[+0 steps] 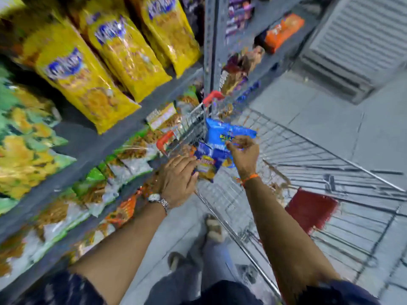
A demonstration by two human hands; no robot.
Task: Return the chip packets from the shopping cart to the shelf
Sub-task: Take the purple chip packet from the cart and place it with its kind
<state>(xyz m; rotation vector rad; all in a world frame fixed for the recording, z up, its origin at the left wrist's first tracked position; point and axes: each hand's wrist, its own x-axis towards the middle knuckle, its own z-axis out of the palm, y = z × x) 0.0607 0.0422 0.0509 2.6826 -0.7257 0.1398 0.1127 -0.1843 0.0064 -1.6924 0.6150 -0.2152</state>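
Note:
The frame is blurred by motion. My right hand [243, 154] pinches the lower edge of a blue chip packet [222, 132] held above the front of the wire shopping cart [308, 159]. My left hand [178, 179], with a watch on the wrist, touches a second, smaller blue and yellow chip packet [206, 165] just below the first. Whether its fingers close on that packet is not clear. Both packets sit over the cart's left rim, close to the grey shelf [92, 146].
Large yellow snack bags [88, 84] fill the upper left shelf, with green and clear packets [123, 164] on the lower ones. A red flap [308, 209] lies in the cart's child seat. A grey upright [210, 40] divides the shelving. My feet stand on the grey floor.

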